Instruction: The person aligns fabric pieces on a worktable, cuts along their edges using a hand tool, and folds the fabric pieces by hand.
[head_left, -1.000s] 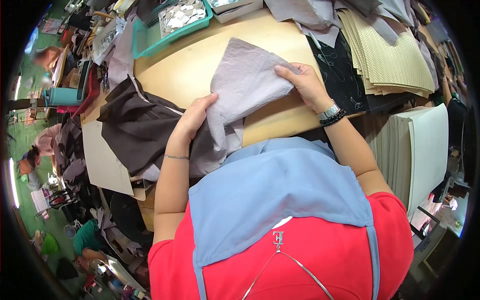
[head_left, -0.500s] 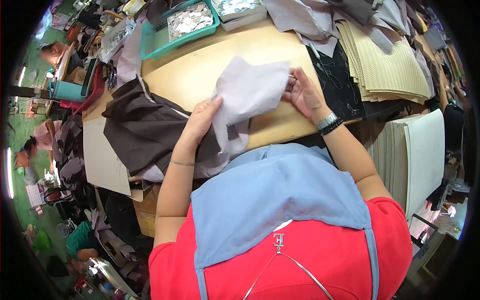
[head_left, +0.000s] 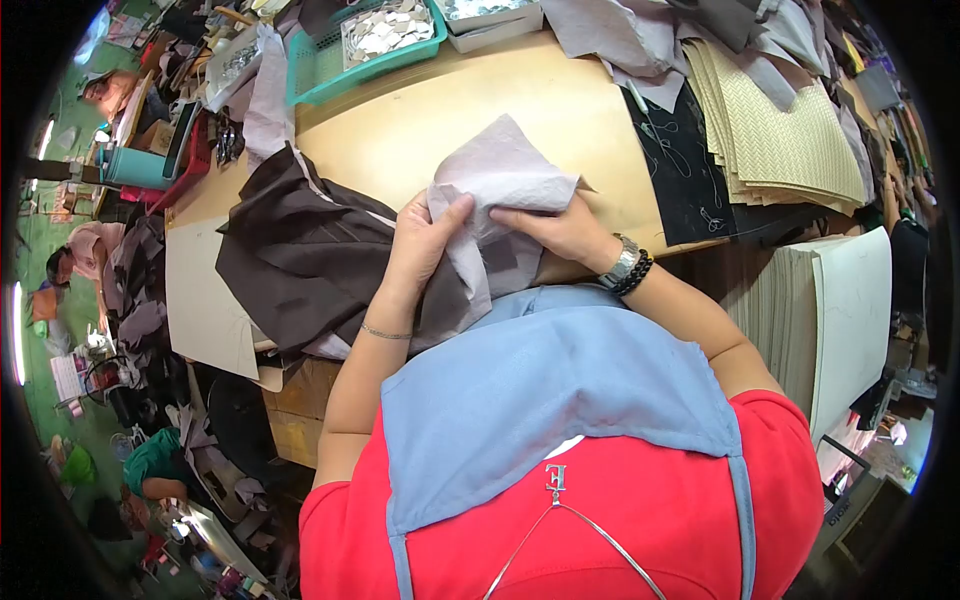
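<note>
A pale grey-lilac cloth piece (head_left: pixel 505 165) is held up in front of me over the wooden table. My left hand (head_left: pixel 425 235) pinches its left side between thumb and fingers. On its lower right, my right hand (head_left: pixel 560 232) grips the cloth, thumb on top and fingers hidden beneath. More of the pale cloth hangs down between the hands toward my lap. Dark brown fabric (head_left: pixel 305 255) with a light edge strip lies bunched to the left, reaching under my left forearm.
A teal basket (head_left: pixel 300 80) with small pale pieces stands at the back. Stacked yellowish textured sheets (head_left: pixel 790 140) lie right, beside black material with loose thread (head_left: pixel 680 165). A thick stack of white board (head_left: pixel 850 320) is at the right. Other people sit at far left.
My right hand has closed on the cloth again and moved left, nearer my left hand. The cloth's right side is now folded over. The view has shifted slightly.
</note>
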